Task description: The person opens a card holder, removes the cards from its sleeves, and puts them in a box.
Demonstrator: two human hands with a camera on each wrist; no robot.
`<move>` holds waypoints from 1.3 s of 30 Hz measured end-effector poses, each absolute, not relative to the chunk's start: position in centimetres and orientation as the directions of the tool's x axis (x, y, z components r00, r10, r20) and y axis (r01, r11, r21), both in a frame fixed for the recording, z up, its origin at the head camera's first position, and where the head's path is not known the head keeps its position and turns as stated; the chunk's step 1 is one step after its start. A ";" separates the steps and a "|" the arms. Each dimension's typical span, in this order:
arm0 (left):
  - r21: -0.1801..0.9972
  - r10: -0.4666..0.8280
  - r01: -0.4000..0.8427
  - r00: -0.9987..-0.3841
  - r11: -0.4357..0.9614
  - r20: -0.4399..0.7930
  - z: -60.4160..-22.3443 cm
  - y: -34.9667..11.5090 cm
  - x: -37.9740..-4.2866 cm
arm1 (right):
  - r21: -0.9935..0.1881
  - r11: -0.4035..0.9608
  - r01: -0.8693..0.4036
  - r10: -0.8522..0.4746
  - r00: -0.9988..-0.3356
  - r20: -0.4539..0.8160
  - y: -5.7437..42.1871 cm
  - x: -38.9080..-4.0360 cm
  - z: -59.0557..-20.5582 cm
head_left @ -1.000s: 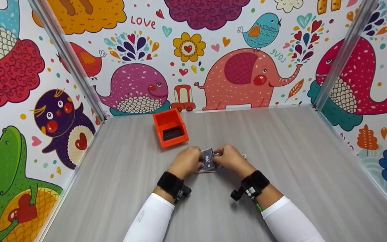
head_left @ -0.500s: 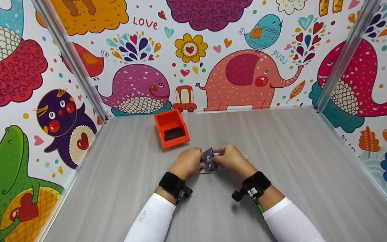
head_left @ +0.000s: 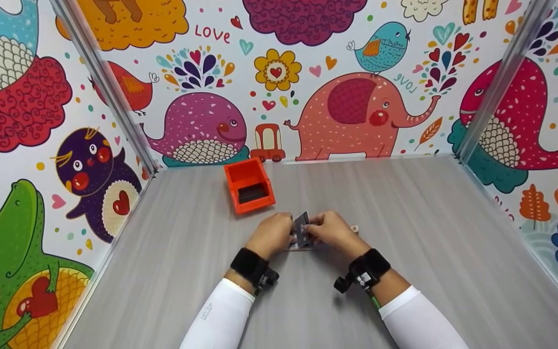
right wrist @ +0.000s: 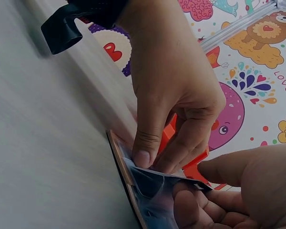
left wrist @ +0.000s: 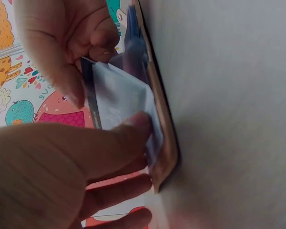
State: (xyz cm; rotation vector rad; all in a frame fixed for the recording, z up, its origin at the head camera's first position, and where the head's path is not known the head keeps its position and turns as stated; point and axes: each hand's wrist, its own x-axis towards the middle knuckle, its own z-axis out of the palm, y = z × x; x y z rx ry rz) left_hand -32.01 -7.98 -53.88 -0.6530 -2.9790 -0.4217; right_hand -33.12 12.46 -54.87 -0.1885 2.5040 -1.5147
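In the head view my left hand [head_left: 270, 235] and right hand [head_left: 332, 230] meet over a small card holder [head_left: 301, 249] on the table. A dark card [head_left: 301, 230] with pale print stands tilted between them. Clear plastic sleeves [left wrist: 133, 62] and a brown cover [left wrist: 163, 129] show in the left wrist view. There, my left thumb presses a sleeve that lies around part of the card, with its fingers behind. My right thumb and fingers pinch the card's dark outer edge [left wrist: 91, 90]. In the right wrist view, my left hand [right wrist: 174, 90] pinches near the holder's cover edge [right wrist: 118, 155].
An orange-red open bin [head_left: 249, 184] stands behind my left hand, with a black flat thing [head_left: 253, 193] inside. Printed cartoon walls [head_left: 279, 111] bound the grey wood-grain table [head_left: 380, 194] at the back and both sides. Black straps with small cameras sit on both wrists.
The card has tipped up from lying flatter, so its face looks narrower. My right thumb has shifted further onto its face. Left hand and bin keep their places.
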 end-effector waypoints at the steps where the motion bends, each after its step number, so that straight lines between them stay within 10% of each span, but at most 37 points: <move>1: 0.251 0.405 0.422 -0.907 0.871 0.117 -53.8 -8.0 -32.0 | -0.886 0.463 0.003 -0.210 -0.971 -0.114 12.5 -33.1 -54.9; 19: 0.266 0.381 0.423 -0.903 0.866 0.197 -53.0 -8.0 -32.3 | -0.928 0.371 0.039 -0.022 -0.998 -0.051 14.4 -34.0 -53.7; 39: 0.763 0.202 0.414 -0.910 0.496 0.362 -51.1 -7.6 -32.4 | -0.995 0.055 -0.080 -0.119 -0.990 0.073 13.1 -33.9 -53.7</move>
